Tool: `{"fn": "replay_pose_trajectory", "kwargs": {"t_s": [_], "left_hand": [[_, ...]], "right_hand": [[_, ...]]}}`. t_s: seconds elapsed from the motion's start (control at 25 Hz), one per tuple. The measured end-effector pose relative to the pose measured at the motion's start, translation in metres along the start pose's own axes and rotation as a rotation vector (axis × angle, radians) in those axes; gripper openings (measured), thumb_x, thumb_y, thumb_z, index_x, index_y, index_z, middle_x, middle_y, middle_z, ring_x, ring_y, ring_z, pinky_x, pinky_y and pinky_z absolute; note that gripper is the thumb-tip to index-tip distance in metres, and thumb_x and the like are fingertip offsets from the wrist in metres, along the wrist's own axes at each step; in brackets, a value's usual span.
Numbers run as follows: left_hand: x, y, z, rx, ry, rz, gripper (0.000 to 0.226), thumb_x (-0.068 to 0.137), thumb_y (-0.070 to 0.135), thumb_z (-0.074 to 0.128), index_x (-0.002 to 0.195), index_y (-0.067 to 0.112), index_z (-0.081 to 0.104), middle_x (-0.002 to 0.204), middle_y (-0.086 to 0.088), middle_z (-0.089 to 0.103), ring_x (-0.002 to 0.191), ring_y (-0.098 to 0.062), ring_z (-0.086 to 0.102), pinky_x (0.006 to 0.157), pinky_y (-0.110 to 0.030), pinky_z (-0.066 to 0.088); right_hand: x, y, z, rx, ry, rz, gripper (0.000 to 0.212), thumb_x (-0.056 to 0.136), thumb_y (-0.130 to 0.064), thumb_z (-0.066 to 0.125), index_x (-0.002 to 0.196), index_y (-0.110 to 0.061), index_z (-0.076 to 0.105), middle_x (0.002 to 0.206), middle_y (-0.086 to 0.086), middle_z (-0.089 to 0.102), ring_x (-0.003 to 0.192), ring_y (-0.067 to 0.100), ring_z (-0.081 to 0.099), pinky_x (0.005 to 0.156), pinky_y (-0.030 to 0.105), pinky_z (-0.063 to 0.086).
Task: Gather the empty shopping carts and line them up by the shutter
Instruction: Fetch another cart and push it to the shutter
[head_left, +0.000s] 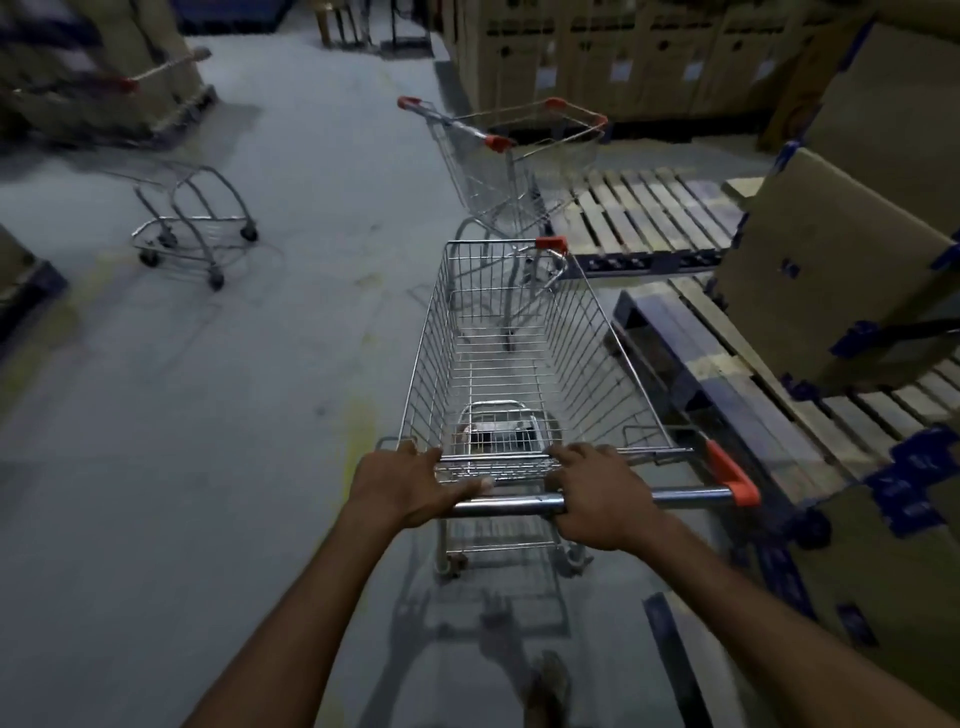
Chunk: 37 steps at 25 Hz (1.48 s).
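- Gripping the handle bar (511, 502) of the nearest shopping cart (519, 338), we use both hands at once.
- Our left hand (410, 480) is curled over the left part of the bar, with the thumb lying along the metal tube.
- Our right hand (597, 496) is wrapped round the bar just right of centre, with the fingers closed about it.
- An orange end cap (737, 480) sits at the right end of the bar, apart from either hand.
- This cart stands on the grey floor (208, 415) directly ahead of us, its wire basket empty.
- A second shopping cart (498, 156) stands just beyond the nose of ours. We cannot tell whether the two touch.
- A third shopping cart (192, 228) stands to the left, blurred, well apart from the other two.
- Wooden pallets (649, 208) lie along the right side, just beside both nearer carts.
- Cardboard boxes (831, 270) with blue tape rest on the near pallet, and more are stacked behind the second cart.
- One foot (545, 686) shows on the floor behind our cart.
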<state>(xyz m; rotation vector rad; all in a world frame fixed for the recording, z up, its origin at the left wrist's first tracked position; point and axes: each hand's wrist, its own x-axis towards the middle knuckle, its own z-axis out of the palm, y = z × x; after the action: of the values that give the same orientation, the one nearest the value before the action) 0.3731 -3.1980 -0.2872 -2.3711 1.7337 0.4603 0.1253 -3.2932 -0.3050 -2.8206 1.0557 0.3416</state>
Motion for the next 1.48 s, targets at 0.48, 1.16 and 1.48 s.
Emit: {"fn": "replay_pose_trajectory", "kwargs": {"t_s": [0.48, 1.16, 1.48], "left_hand": [[-0.155, -0.085, 0.087, -0.164, 0.326, -0.198, 0.064, 0.091, 0.076, 0.027, 0.135, 0.041, 0.058, 0.152, 0.015, 0.045, 0.140, -0.019, 0.039, 0.114, -0.047, 0.029], [-0.315, -0.084, 0.140, -0.357, 0.132, -0.738, 0.074, 0.073, 0.094, 0.044, 0.123, 0.044, 0.066, 0.163, 0.021, 0.025, 0.148, -0.010, 0.028, 0.116, -0.062, 0.016], [-0.418, -0.103, 0.178, -0.438, 0.182, -0.985, 0.097, 0.065, 0.097, 0.033, 0.147, 0.047, 0.041, 0.163, 0.023, 0.025, 0.149, -0.009, 0.027, 0.119, -0.060, 0.015]], "right_hand": [[0.004, -0.125, 0.008, -0.068, 0.013, -0.388, 0.049, 0.081, -0.059, 0.054, 0.117, -0.032, 0.074, 0.158, 0.001, 0.045, 0.140, 0.025, 0.044, 0.111, 0.048, 0.035], [0.023, -0.257, 0.001, -0.188, -0.054, -0.920, 0.042, 0.078, -0.043, 0.056, 0.111, -0.026, 0.075, 0.164, -0.013, 0.032, 0.147, 0.016, 0.033, 0.099, 0.042, 0.050], [-0.014, -0.369, 0.019, -0.208, -0.058, -1.094, 0.040, 0.073, -0.038, 0.058, 0.107, -0.025, 0.077, 0.161, -0.012, 0.038, 0.146, 0.015, 0.035, 0.098, 0.041, 0.053]]}}
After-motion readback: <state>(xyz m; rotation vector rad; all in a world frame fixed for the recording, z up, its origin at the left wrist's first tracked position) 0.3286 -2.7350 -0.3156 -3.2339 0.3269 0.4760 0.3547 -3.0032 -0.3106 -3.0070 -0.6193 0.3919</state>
